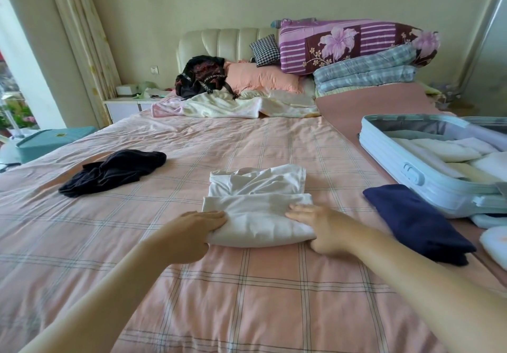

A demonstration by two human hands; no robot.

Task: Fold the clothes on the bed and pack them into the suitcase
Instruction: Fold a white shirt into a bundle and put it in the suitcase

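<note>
A white garment (258,204) lies partly folded in the middle of the bed (247,298), its near part doubled over into a thick fold. My left hand (196,232) holds the fold's left end, fingers on top and thumb below. At the right end, my right hand (315,226) holds it the same way. A folded navy garment (417,221) lies to the right, beside the open light-blue suitcase (397,160), which holds several folded pale clothes. A crumpled black garment (115,170) lies on the bed to the left.
Near the headboard lie a pale crumpled sheet (233,106), a black backpack (201,78), a pink pillow (260,77) and stacked quilts (356,51). A teal box (52,138) stands left of the bed. More pale items (493,240) sit at the right edge.
</note>
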